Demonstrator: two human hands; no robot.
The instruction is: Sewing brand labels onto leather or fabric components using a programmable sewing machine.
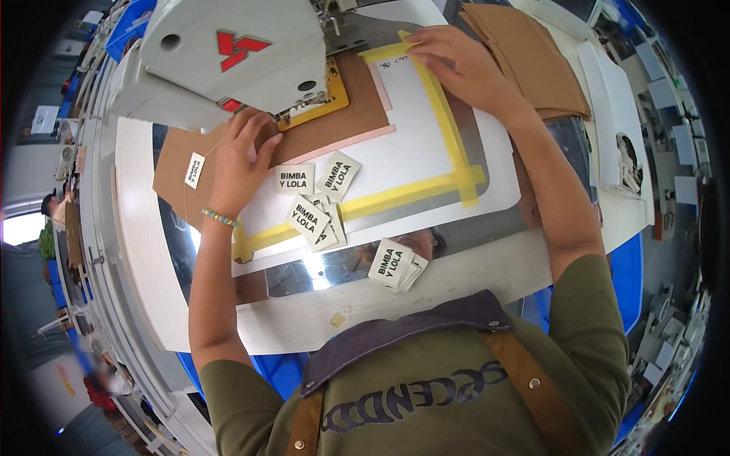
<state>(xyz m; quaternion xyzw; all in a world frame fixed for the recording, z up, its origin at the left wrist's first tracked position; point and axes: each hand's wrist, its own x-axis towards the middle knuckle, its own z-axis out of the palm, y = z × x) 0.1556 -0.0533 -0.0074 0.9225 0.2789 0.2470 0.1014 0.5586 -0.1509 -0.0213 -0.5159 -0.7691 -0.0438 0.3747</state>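
A brown flat panel lies under the head of a large white sewing machine, on a white sheet edged with yellow tape. My left hand rests on the panel's left part close to the machine, fingers lightly bent, thumb apart, nothing gripped that I can see. A small white label with a thin thread lies on the panel beside it. My right hand lies open at the sheet's far right corner, its fingertips over the tape. Several loose white labels lie scattered on the sheet between my forearms.
A small pile of white labels sits nearer to me on the table edge. At the far right lies a stack of brown panels. The machine's yellow-edged plate stands over the panel's far side. Blue bins show below the table.
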